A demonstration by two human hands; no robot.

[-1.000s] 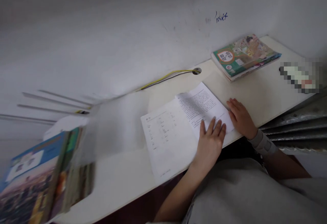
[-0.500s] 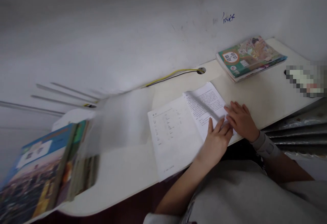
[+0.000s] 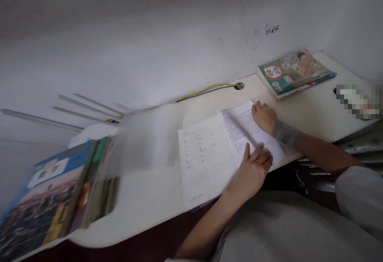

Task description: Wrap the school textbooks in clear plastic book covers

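Observation:
An open book point(image 3: 203, 174) with printed pages lies on the white desk. Its right-hand page shows dense text, crossed by a grey diagonal band that may be a shadow or a fold. My left hand point(image 3: 253, 170) rests on the lower part of that page, fingers spread and holding nothing. At the page's upper right edge lies my right hand point(image 3: 265, 117), its fingers apart and slightly bent, touching the paper. A grey band with a small square piece is around my right wrist.
Stacked books with a green illustrated cover point(image 3: 295, 72) sit at the back right, near a pixelated object point(image 3: 357, 101). Upright books point(image 3: 54, 190) and a translucent sheet point(image 3: 149, 138) stand at left. Yellow and black cables point(image 3: 209, 88) run along the wall to a desk hole.
My right hand has moved away from my left, up to the page's upper right edge. My left hand has stayed on the page. The view has shifted slightly.

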